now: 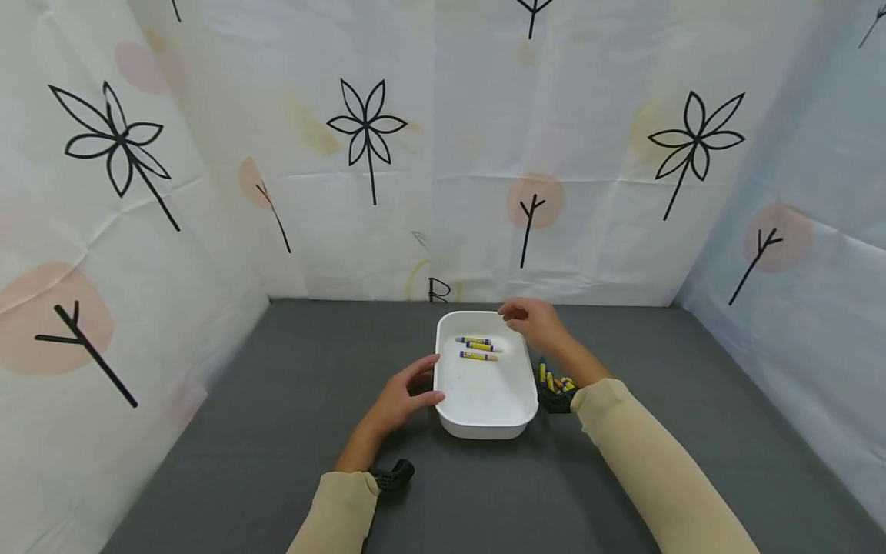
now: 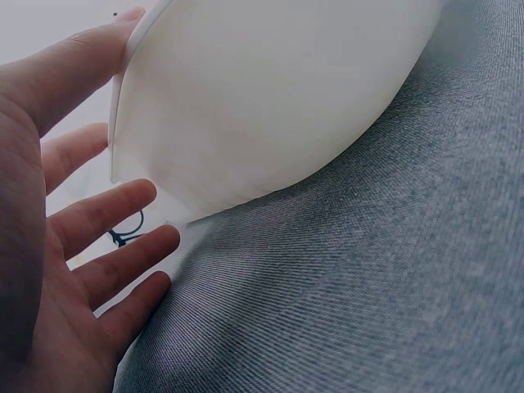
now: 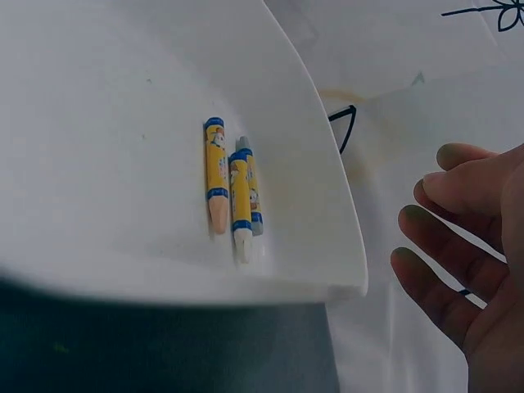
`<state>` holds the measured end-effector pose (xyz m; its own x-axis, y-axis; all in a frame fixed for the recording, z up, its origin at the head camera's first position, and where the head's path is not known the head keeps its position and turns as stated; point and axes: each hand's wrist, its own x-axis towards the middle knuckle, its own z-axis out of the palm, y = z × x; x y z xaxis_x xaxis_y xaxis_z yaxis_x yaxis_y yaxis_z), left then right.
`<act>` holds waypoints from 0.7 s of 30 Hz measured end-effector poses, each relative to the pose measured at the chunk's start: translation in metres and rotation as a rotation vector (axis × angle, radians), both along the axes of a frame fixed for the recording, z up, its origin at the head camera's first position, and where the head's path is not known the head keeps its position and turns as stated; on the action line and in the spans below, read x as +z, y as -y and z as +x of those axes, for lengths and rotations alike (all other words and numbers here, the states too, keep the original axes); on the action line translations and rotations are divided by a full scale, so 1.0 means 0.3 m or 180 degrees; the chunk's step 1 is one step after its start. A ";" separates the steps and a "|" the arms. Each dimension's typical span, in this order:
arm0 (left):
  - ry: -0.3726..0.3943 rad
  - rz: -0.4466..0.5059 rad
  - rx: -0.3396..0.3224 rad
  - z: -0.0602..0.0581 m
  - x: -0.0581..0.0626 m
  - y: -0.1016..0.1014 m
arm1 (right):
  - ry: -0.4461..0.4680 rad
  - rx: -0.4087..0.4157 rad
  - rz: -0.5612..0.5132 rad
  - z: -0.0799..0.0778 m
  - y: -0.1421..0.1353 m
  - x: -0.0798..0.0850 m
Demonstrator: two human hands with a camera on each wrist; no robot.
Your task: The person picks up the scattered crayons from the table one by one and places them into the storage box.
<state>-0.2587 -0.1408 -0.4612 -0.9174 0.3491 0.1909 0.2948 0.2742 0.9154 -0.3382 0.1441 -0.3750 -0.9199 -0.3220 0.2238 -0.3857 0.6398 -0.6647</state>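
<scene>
A white plastic tray [image 1: 484,396] stands on the grey cloth surface, with three crayons in yellow wrappers lying inside toward its far end. In the right wrist view they are a peach crayon [image 3: 216,176], a white crayon [image 3: 241,209] and a grey crayon [image 3: 252,188], the last two side by side. At the tray's left side, my left hand [image 1: 400,396] touches the rim with thumb and fingertips, its fingers loosely spread. My right hand [image 1: 540,323] is raised by the far right corner, fingers loosely bent with nothing between them.
Several more crayons [image 1: 550,378] lie right of the tray, partly hidden by my right forearm and its dark wrist camera [image 1: 556,400]. Behind the table hangs a white cloth [image 1: 471,154] printed with black flowers and twigs; similar cloth walls both sides.
</scene>
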 end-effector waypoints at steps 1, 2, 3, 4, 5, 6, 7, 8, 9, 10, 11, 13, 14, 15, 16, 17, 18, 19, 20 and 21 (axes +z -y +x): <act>-0.0024 -0.0010 0.0011 -0.001 -0.002 0.000 | -0.0029 -0.0021 0.0020 0.006 -0.013 -0.001; -0.0035 -0.0018 0.0047 -0.008 -0.016 0.000 | -0.0069 -0.0042 0.0053 0.011 -0.028 -0.004; -0.0053 -0.0023 0.0074 -0.018 -0.033 0.000 | -0.0096 -0.0054 0.0074 0.015 -0.042 -0.009; -0.0054 -0.0029 0.0084 -0.018 -0.032 0.000 | -0.0109 -0.0085 0.0093 0.019 -0.056 -0.015; -0.0054 -0.0034 0.0094 -0.019 -0.033 -0.001 | -0.0124 -0.0118 0.0107 0.024 -0.068 -0.021; -0.0059 -0.0030 0.0092 -0.019 -0.033 -0.001 | -0.0142 -0.0143 0.0125 0.028 -0.081 -0.028; -0.0056 -0.0019 0.0097 -0.018 -0.031 -0.001 | -0.0146 -0.0157 0.0143 0.033 -0.093 -0.036; -0.0051 -0.0017 0.0107 -0.018 -0.032 -0.001 | -0.0134 -0.0161 0.0140 0.038 -0.104 -0.042; -0.0061 -0.0007 0.0105 -0.018 -0.031 -0.001 | -0.0115 -0.0165 0.0134 0.044 -0.114 -0.049; -0.0057 -0.0004 0.0107 -0.018 -0.031 -0.001 | -0.0098 -0.0167 0.0131 0.049 -0.124 -0.056; -0.0068 -0.0009 0.0110 -0.018 -0.032 -0.001 | -0.0088 -0.0164 0.0123 0.055 -0.133 -0.063; -0.0048 -0.0011 0.0113 -0.018 -0.032 -0.001 | -0.0076 -0.0135 0.0127 0.068 -0.151 -0.077; -0.0037 -0.0012 0.0107 -0.019 -0.033 -0.002 | -0.0075 -0.0134 0.0124 0.074 -0.160 -0.083; -0.0024 -0.0010 0.0101 -0.020 -0.033 -0.002 | -0.0071 -0.0138 0.0127 0.080 -0.169 -0.090; -0.0007 -0.0009 0.0098 -0.020 -0.033 -0.003 | -0.0068 -0.0151 0.0128 0.087 -0.178 -0.095; 0.0008 0.0003 0.0092 -0.021 -0.034 -0.004 | -0.0075 -0.0167 0.0141 0.093 -0.188 -0.100; 0.0019 0.0019 0.0085 -0.021 -0.033 -0.005 | -0.0082 -0.0175 0.0157 0.099 -0.198 -0.104; 0.0018 0.0027 0.0081 -0.022 -0.033 -0.005 | -0.0083 -0.0181 0.0173 0.106 -0.207 -0.108; 0.0017 0.0038 0.0071 -0.021 -0.034 -0.004 | -0.0077 -0.0204 0.0187 0.111 -0.216 -0.111; 0.0014 0.0043 0.0066 -0.021 -0.034 -0.004 | -0.0073 -0.0212 0.0195 0.117 -0.224 -0.114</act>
